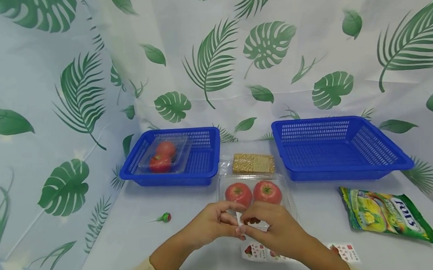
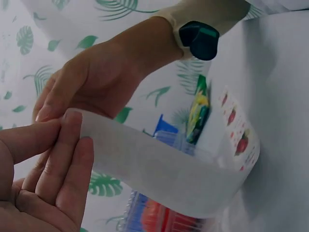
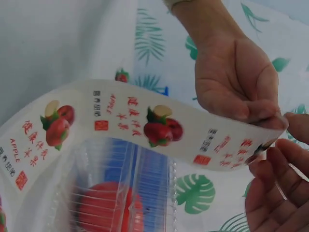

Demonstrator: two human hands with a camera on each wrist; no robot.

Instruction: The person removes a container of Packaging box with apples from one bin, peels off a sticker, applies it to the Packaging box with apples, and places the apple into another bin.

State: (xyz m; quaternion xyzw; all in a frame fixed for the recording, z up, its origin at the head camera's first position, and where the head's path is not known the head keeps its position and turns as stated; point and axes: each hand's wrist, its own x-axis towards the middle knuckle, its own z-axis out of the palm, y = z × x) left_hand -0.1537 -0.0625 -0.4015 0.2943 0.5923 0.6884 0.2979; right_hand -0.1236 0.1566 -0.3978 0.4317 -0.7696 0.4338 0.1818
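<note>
A long strip of paper labels (image 3: pixel 159 121), printed with red apples and the word APPLE, curves down from between the two hands. Its plain white back (image 2: pixel 159 169) faces the left wrist view. My left hand (image 1: pixel 211 226) pinches the strip's end between thumb and fingers. Close against it, my right hand (image 1: pixel 275 227) pinches the same end, the fingertips of both hands meeting. The rest of the strip trails onto the table toward the right. Just beyond the hands is a clear plastic box (image 1: pixel 289 198) with two red apples (image 1: pixel 238 194) inside, partly hidden by the fingers.
At the back left, a blue basket (image 1: pixel 175 179) holds another clear box of apples (image 1: pixel 161 163). A second blue basket (image 1: pixel 334 174) stands at the back right. Between them lies a packaged nutty bar (image 1: pixel 244 162). A green FOX'S bag (image 1: pixel 387 214) lies right, a lollipop (image 1: pixel 165 217) left.
</note>
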